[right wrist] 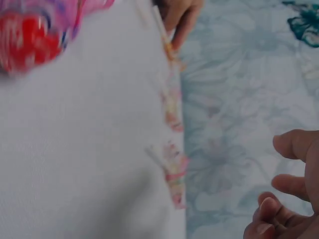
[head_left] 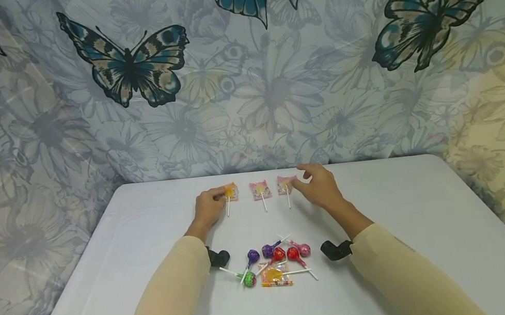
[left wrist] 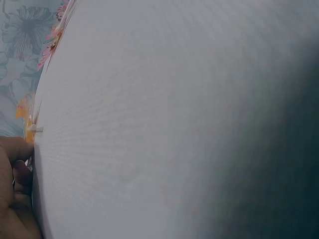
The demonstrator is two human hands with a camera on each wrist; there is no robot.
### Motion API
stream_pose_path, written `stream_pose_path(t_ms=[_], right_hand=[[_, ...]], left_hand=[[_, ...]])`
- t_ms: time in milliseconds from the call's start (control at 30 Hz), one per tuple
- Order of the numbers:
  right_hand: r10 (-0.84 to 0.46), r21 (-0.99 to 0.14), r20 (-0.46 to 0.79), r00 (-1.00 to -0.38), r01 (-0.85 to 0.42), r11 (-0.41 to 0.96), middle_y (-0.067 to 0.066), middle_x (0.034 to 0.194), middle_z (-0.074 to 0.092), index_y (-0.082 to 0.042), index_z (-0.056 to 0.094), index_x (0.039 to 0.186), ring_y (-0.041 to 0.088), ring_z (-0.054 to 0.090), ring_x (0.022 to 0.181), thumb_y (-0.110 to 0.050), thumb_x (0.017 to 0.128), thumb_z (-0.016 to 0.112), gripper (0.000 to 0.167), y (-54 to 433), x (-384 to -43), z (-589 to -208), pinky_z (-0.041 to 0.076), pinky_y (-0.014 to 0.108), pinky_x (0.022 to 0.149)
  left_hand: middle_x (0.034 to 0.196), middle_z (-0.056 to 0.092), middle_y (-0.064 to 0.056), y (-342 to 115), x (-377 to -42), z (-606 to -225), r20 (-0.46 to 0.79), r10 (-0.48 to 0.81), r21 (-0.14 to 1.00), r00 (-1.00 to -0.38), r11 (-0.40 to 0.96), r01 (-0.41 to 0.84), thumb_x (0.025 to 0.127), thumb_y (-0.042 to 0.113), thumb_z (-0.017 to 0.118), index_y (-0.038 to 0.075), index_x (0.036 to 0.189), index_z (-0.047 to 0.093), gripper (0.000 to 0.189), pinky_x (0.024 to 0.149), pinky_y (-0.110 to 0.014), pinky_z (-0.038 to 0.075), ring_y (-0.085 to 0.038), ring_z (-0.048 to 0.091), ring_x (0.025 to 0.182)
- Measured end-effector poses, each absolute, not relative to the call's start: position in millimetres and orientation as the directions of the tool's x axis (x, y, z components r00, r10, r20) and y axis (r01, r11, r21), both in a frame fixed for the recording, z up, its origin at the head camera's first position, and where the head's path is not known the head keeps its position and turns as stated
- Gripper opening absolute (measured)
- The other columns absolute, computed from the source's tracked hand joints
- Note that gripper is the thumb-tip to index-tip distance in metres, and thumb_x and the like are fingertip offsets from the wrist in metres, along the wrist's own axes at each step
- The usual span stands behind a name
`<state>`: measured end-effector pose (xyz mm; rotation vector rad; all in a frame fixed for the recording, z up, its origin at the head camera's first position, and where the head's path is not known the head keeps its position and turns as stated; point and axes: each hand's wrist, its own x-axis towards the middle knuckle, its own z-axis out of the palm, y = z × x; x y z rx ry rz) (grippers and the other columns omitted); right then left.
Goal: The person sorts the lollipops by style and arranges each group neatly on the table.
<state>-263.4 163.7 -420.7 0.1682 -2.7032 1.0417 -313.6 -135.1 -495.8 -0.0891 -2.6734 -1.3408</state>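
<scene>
At the far side of the table, my left hand [head_left: 209, 205] pinches the left edge of an orange flat lollipop [head_left: 231, 192] in a clear wrapper, its white stick pointing toward me. The left wrist view shows curled fingers [left wrist: 20, 149] right at that wrapper. My right hand [head_left: 320, 185] is beside a pink-wrapped flat lollipop [head_left: 286, 184], thumb and fingers spread apart with nothing between them; in the right wrist view the same hand [right wrist: 294, 191] appears above the table. Between the hands lies another pink-wrapped lollipop [head_left: 261, 190], in one row with the others.
Nearer me lies a loose group: purple lollipops [head_left: 253, 255], red ones [head_left: 293, 253], a pink one [head_left: 304, 250], a green one [head_left: 250, 279] and a flat orange one [head_left: 275, 275]. Black wrist cameras [head_left: 335, 250] flank it. A butterfly-print cloth [head_left: 274, 98] hangs behind the white table [head_left: 407, 202].
</scene>
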Motion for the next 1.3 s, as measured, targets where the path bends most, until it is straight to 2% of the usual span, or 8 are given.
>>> stream_pose_path(t_ms=[333, 500, 733, 900, 1033, 1233, 1300], right_hand=[[-0.083, -0.631, 0.436, -0.896, -0.371, 0.682, 0.009, 0.092, 0.059, -0.005, 0.063, 0.125, 0.02, 0.048, 0.066, -0.021, 0.086, 0.073, 0.043, 155.0, -216.3, -406.4, 0.043, 0.034, 0.054], [-0.1, -0.641, 0.46, -0.882, -0.408, 0.65, 0.005, 0.09, 0.058, -0.007, 0.065, 0.124, 0.015, 0.045, 0.061, -0.016, 0.084, 0.075, 0.042, 149.5, -192.0, -409.1, 0.042, 0.029, 0.051], [-0.155, -0.623, 0.527, -0.836, -0.504, 0.599, -0.001, 0.088, 0.059, -0.007, 0.068, 0.118, 0.012, 0.045, 0.061, -0.005, 0.081, 0.076, 0.039, 142.8, -171.0, -417.8, 0.042, 0.025, 0.05], [-0.277, -0.591, 0.556, -0.784, -0.607, 0.531, -0.006, 0.092, 0.059, -0.009, 0.068, 0.117, 0.013, 0.05, 0.068, -0.004, 0.079, 0.076, 0.039, 137.5, -163.0, -425.0, 0.048, 0.029, 0.057], [-0.413, -0.584, 0.568, -0.711, -0.703, 0.406, -0.007, 0.094, 0.062, -0.011, 0.068, 0.115, 0.016, 0.053, 0.071, -0.002, 0.08, 0.074, 0.037, 132.9, -158.1, -435.3, 0.048, 0.03, 0.059], [-0.576, -0.621, 0.489, -0.655, -0.725, 0.296, -0.001, 0.093, 0.064, -0.008, 0.07, 0.108, 0.016, 0.052, 0.067, 0.0, 0.082, 0.071, 0.027, 126.1, -151.5, -449.2, 0.045, 0.022, 0.054], [-0.612, -0.619, 0.474, -0.633, -0.734, 0.28, 0.0, 0.093, 0.064, -0.006, 0.07, 0.106, 0.017, 0.053, 0.069, 0.001, 0.082, 0.071, 0.025, 124.9, -151.3, -451.8, 0.047, 0.023, 0.058]], left_hand=[[0.117, 0.066, -0.012, -136.9, -312.9, -496.8, 0.173, -0.008, 0.781, -0.985, 0.61, 0.132, 0.086, -0.001, 0.064, 0.003, 0.115, 0.07, 0.03, 0.094, -0.04, 0.045, -0.029, 0.057, 0.114], [0.117, 0.066, -0.011, -137.4, -309.9, -499.5, 0.168, -0.006, 0.783, -0.986, 0.608, 0.13, 0.086, -0.002, 0.062, 0.004, 0.115, 0.07, 0.031, 0.094, -0.039, 0.045, -0.027, 0.057, 0.114], [0.115, 0.067, -0.011, -135.2, -311.4, -500.5, 0.148, -0.018, 0.782, -0.989, 0.615, 0.106, 0.086, -0.002, 0.062, 0.004, 0.116, 0.07, 0.031, 0.088, -0.038, 0.048, -0.025, 0.061, 0.105], [0.114, 0.067, -0.011, -134.0, -315.2, -496.0, 0.178, -0.015, 0.772, -0.984, 0.622, 0.13, 0.086, -0.002, 0.061, 0.004, 0.115, 0.07, 0.03, 0.088, -0.038, 0.048, -0.025, 0.061, 0.104], [0.116, 0.067, -0.01, -135.1, -316.1, -494.2, 0.171, -0.008, 0.762, -0.985, 0.635, 0.127, 0.087, -0.002, 0.062, 0.005, 0.115, 0.07, 0.031, 0.09, -0.038, 0.047, -0.025, 0.06, 0.107], [0.118, 0.066, -0.01, -136.5, -316.5, -495.4, 0.153, -0.011, 0.777, -0.988, 0.619, 0.114, 0.088, 0.0, 0.062, 0.006, 0.116, 0.07, 0.03, 0.093, -0.038, 0.046, -0.026, 0.058, 0.112], [0.119, 0.066, -0.009, -136.7, -315.9, -495.1, 0.149, -0.019, 0.783, -0.989, 0.613, 0.106, 0.088, 0.001, 0.063, 0.006, 0.116, 0.07, 0.029, 0.093, -0.038, 0.046, -0.026, 0.058, 0.114]])
